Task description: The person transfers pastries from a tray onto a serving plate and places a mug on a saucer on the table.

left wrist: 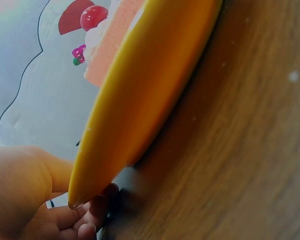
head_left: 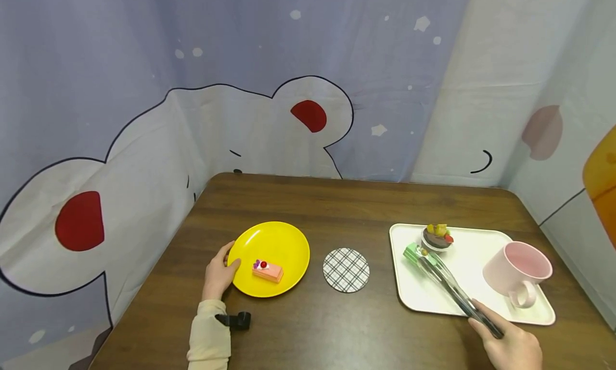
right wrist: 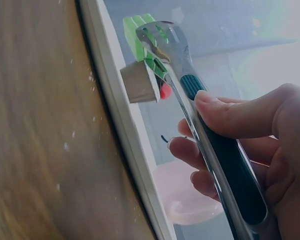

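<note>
My left hand (head_left: 218,274) holds the left rim of a yellow plate (head_left: 286,244), thumb over the edge and fingers beneath it, as the left wrist view shows. A pink toy cake slice (head_left: 269,272) with a red cherry and purple decoration lies on that plate. In my right hand (head_left: 512,342) are metal serving tongs (head_left: 452,288) with dark handles, thumb on one side and fingers round the other. The tongs' slotted heads (right wrist: 162,37) are at a green striped cake piece (right wrist: 135,37), over the left part of a white tray (head_left: 474,244).
On the tray, a chocolate cupcake (head_left: 435,240) with fruit topping stands right by the green piece. A pink mug (head_left: 505,274) occupies the tray's right side. Between plate and tray lies a round checked coaster (head_left: 346,270). A printed curtain (head_left: 385,81) hangs behind the wooden table (head_left: 337,327).
</note>
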### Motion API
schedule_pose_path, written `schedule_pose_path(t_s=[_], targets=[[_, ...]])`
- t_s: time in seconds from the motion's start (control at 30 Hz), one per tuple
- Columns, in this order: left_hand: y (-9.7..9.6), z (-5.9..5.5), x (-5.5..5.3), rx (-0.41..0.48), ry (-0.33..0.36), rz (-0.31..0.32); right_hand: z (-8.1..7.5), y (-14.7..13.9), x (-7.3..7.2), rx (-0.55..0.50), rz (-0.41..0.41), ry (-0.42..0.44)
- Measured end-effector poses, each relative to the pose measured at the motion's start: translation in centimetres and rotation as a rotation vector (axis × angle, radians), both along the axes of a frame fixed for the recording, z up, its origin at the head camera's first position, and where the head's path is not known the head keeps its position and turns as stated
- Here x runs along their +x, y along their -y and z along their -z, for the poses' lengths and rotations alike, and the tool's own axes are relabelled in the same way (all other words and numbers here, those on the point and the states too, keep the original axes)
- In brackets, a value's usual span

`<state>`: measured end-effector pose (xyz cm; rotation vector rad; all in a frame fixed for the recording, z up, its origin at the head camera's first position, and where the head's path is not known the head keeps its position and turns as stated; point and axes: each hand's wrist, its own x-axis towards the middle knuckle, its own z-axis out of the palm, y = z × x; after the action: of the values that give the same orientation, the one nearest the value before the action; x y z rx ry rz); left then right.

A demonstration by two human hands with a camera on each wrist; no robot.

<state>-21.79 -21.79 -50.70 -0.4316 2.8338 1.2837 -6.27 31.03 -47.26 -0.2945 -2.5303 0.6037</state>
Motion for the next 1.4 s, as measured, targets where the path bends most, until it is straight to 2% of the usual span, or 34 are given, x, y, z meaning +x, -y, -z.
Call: schedule_pose_path(t_s=[0.27, 0.47, 0.6, 0.87, 1.13, 1.4], targets=[[0.1, 0.1, -0.1, 0.004, -0.001, 0.009, -0.6, 1.6, -0.4, -0.022, -0.041, -0.107], [0.0, 0.0, -0.1, 0.007, 0.002, 0.006, -0.6, 3.3, -1.4, -0.051, -0.089, -0.214], [0.0, 0.1, -0.1, 0.009, 0.007, 0.003, -0.6, 4.5, -2.0, -0.073, -0.13, -0.254], [0.0, -0.1, 0.0, 0.024, 0.021, 0.008, -0.5, 6.6, -3.0, -0.073, -0.202, -0.259], [-0.1, -0.5, -0.1, 0.01, 0.005, 0.026, -0.5, 8.9, -4.3, -0.093, -0.29, -0.252], [0.0, -0.4, 0.0, 0.013, 0.01, 0.022, -0.6, 11.2, -5.5, -0.066, -0.399, -0.285]])
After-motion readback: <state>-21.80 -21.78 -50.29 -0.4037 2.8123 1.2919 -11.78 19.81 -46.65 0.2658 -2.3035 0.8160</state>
